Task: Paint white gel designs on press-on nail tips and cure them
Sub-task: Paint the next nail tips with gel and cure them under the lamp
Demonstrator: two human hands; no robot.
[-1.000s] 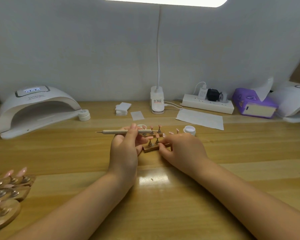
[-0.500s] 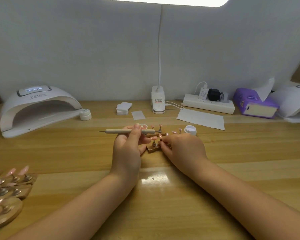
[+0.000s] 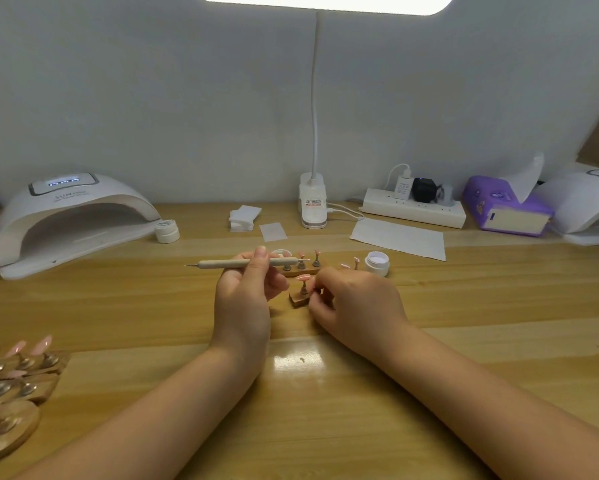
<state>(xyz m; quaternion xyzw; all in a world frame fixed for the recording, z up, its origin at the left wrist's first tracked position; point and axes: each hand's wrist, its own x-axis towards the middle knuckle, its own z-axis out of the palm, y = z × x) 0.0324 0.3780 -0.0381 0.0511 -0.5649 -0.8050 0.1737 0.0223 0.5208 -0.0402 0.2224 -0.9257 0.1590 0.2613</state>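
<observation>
While the left hand (image 3: 242, 292) is gripping the dotting pen (image 3: 242, 263) idle above the desk (image 3: 464, 323), the right hand (image 3: 353, 303) is pinching a wooden stand (image 3: 300, 299) carrying a pink nail tip (image 3: 304, 278), so painting and curing are seemingly still pending.

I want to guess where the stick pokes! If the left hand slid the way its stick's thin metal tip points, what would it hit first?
Probably nothing nearby. The left hand holds the beige wooden dotting stick pointing left, over bare wooden table. The white domed nail lamp seems farther back, though depth is unclear.
</observation>
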